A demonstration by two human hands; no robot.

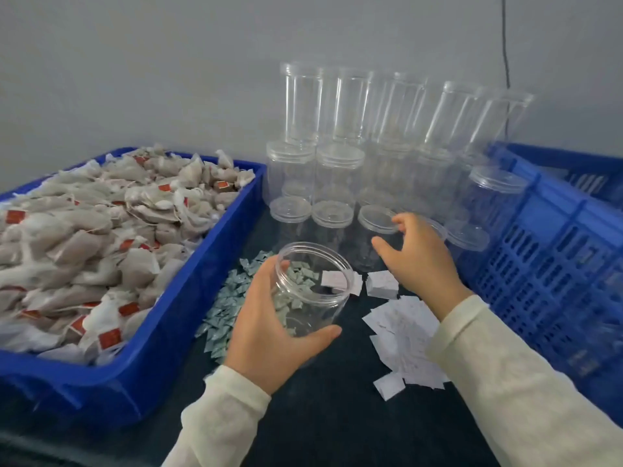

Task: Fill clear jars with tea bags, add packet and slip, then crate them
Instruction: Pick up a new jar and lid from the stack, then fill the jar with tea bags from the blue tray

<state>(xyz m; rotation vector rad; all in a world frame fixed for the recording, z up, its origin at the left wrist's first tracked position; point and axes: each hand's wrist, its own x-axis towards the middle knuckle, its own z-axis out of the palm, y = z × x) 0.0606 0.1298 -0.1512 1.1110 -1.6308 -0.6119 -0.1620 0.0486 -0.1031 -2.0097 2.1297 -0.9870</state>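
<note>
My left hand (pixel 269 328) grips an open, empty clear jar (pixel 312 284) tilted above the dark table. My right hand (pixel 418 254) reaches in among the lidded clear jars; its fingers touch the lid of one jar (pixel 377 220), thumb spread apart. A blue bin (pixel 188 298) on the left is heaped with tea bags (pixel 84 244) bearing red tags. Small pale green packets (pixel 222 315) lie in a pile beside my left hand. White paper slips (pixel 401 332) are scattered under my right forearm.
Stacked lidded clear jars (pixel 340 136) stand against the grey wall at the back. A blue slatted crate (pixel 553 251) stands at the right. A black cable (pixel 504 42) hangs down the wall.
</note>
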